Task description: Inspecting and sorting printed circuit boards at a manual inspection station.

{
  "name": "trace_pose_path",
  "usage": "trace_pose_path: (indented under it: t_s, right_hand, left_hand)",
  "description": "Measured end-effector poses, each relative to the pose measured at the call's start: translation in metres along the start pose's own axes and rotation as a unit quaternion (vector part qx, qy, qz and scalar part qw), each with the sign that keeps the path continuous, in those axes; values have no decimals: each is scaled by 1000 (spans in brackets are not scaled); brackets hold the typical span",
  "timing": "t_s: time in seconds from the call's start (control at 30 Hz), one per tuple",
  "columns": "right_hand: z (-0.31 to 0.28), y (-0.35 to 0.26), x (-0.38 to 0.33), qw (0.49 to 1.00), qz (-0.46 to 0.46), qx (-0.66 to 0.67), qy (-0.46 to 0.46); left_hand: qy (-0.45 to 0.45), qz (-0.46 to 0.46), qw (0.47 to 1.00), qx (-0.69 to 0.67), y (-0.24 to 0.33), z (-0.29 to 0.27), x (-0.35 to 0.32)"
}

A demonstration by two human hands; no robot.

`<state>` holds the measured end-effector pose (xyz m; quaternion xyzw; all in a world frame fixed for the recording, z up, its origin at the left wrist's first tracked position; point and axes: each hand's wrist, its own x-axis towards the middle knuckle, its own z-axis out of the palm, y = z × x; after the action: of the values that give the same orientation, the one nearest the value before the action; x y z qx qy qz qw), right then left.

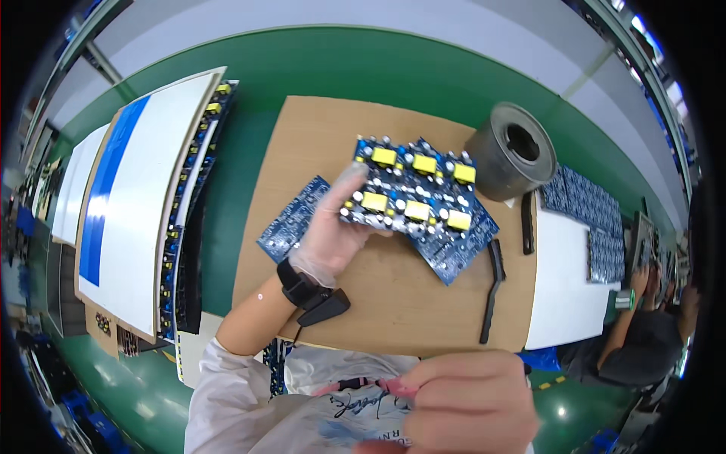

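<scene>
Your left hand (333,234), in a thin clear glove with a black wrist strap, held the blue rectangular circuit board panel with six yellow block components (412,191). The fingers closed on its left short edge, with the thumb on top near the first yellow blocks. The panel was raised just above the brown wooden board (378,303) lying on the green worktop (227,189). Its long axis ran from left to right, slightly down toward your right, with the component side facing up.

Two bare blue circuit boards lay flat on the wooden board, one (291,219) under your left hand and one (457,246) under the right end of the panel.

Your right hand (473,405) was close to the camera, its fingers curled around a thin pink object (393,387) that I could not identify.

A grey metal cylinder with a dark hole (513,151) stood beyond the panel, and a black brush (491,291) lay to its right.
</scene>
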<state>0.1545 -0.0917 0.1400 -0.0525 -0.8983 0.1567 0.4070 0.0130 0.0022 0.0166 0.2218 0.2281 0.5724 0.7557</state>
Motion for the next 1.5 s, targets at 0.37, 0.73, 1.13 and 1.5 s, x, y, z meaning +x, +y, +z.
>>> trace_pose_path:
  t_s: [0.37,0.73,1.13,1.5]
  right_hand:
    - [9,3,20,792,14,550,264]
    - [19,1,-1,755,74,568,320]
    - [-16,38,-37,784,154,508,322]
    - [3,130,-89,609,387,589,365]
  left_hand:
    - [13,-20,1000,-14,4,-14,-4]
    - [13,-11,1000,13,0,-12,-2]
    - [10,-4,1000,-5,2,-9,-4]
    - [49,-30,994,-91,2,-7,-4]
